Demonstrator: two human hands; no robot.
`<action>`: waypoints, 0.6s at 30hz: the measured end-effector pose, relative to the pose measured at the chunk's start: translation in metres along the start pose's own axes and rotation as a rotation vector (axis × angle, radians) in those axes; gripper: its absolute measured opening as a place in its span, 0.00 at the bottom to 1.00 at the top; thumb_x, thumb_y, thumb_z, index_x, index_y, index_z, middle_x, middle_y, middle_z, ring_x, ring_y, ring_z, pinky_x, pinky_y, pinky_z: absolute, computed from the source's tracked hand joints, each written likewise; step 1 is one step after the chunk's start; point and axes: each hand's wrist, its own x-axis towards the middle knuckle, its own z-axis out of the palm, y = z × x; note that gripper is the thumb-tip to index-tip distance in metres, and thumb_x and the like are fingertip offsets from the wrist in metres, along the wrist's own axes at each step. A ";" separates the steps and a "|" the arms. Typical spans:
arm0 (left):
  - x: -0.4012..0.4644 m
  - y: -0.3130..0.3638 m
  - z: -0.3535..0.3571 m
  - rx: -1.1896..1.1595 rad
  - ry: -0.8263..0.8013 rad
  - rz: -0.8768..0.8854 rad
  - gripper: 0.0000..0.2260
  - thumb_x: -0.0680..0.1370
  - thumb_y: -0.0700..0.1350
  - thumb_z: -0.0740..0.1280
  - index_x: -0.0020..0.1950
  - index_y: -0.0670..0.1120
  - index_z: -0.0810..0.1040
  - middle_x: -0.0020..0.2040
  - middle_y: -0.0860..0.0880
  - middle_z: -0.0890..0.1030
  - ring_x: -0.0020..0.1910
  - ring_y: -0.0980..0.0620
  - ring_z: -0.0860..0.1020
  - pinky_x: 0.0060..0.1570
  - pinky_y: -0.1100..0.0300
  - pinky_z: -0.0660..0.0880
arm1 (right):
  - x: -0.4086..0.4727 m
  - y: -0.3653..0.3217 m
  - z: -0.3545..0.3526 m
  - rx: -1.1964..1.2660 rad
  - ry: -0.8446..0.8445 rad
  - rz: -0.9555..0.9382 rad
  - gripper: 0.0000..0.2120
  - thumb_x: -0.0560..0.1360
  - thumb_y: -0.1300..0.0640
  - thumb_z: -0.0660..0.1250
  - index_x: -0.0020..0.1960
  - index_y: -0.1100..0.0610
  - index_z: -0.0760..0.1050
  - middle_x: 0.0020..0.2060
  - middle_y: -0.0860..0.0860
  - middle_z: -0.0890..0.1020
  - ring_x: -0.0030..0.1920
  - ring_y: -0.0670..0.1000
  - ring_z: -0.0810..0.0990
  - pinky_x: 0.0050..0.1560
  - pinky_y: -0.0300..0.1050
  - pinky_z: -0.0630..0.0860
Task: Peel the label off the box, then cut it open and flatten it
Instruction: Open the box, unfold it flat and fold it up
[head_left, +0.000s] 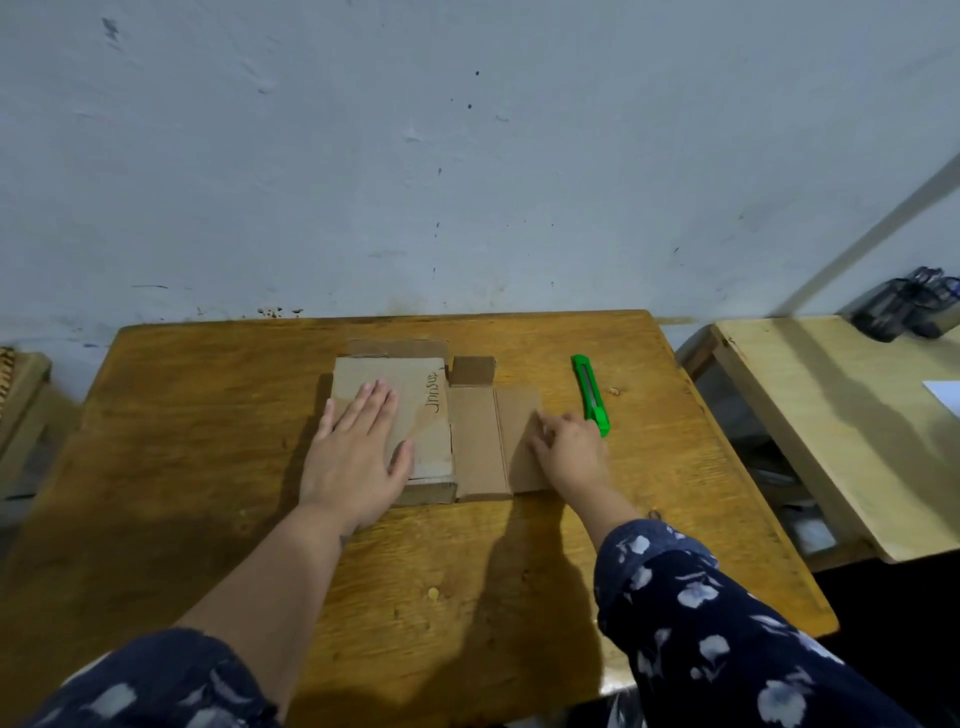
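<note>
A brown cardboard box (475, 441) lies opened out and nearly flat on the wooden table (208, 467), with handwriting on its left panel and one small flap standing up at the back. My left hand (358, 447) rests flat, fingers spread, on the left panel. My right hand (569, 449) presses with bent fingers on the right panel's outer edge. A green utility knife (589, 392) lies on the table just right of my right hand, untouched. No label shows on the cardboard.
A grey wall rises right behind the table. A paler wooden table (831, 426) stands to the right with a dark object (904, 309) at its back. Another piece of furniture (21, 384) edges in at the far left.
</note>
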 end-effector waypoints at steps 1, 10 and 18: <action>0.000 0.000 0.000 0.002 0.002 -0.001 0.35 0.74 0.61 0.33 0.78 0.48 0.47 0.78 0.51 0.47 0.77 0.55 0.44 0.75 0.50 0.40 | 0.000 0.004 -0.001 -0.041 -0.053 0.007 0.19 0.77 0.49 0.62 0.67 0.49 0.72 0.59 0.52 0.74 0.60 0.55 0.70 0.60 0.53 0.70; 0.000 -0.001 0.002 0.009 0.010 -0.016 0.33 0.76 0.62 0.36 0.78 0.49 0.49 0.78 0.51 0.49 0.77 0.55 0.45 0.75 0.50 0.43 | 0.045 -0.060 -0.017 0.148 0.042 -0.245 0.18 0.77 0.57 0.63 0.67 0.47 0.73 0.70 0.54 0.68 0.70 0.56 0.65 0.71 0.56 0.64; -0.001 -0.002 0.001 -0.021 0.017 0.004 0.30 0.78 0.61 0.39 0.78 0.50 0.49 0.78 0.53 0.49 0.76 0.57 0.44 0.74 0.52 0.39 | 0.067 -0.081 -0.014 -0.026 -0.036 -0.411 0.18 0.80 0.60 0.57 0.67 0.46 0.73 0.52 0.54 0.80 0.48 0.57 0.81 0.47 0.52 0.80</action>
